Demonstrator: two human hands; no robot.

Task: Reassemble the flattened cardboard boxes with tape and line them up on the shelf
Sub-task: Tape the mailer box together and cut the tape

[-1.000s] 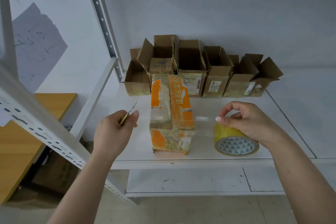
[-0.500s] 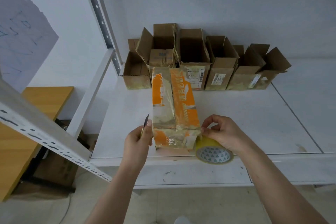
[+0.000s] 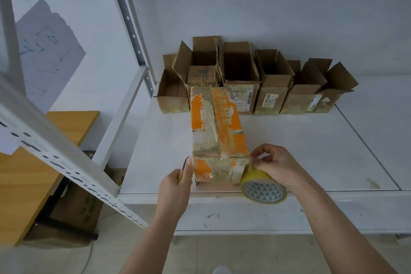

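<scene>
Orange-and-tan taped cardboard box [image 3: 219, 138] is lying lengthwise at centre frame on the white shelf [image 3: 311, 151], near end toward me for sealing. My right grip [image 3: 274, 165] is pinching tape at its corner, over the yellow tape roll [image 3: 262, 187]. My left grip [image 3: 178, 181] is clutching a small blade [image 3: 185, 163] upright beside it.

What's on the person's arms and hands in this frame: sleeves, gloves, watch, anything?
Nothing worn that shows. Both forearms are bare up to the frame's bottom edge: no sleeves, no gloves. The left hand and right hand show no rings, and the wrists no watch or band. No markings visible.
</scene>
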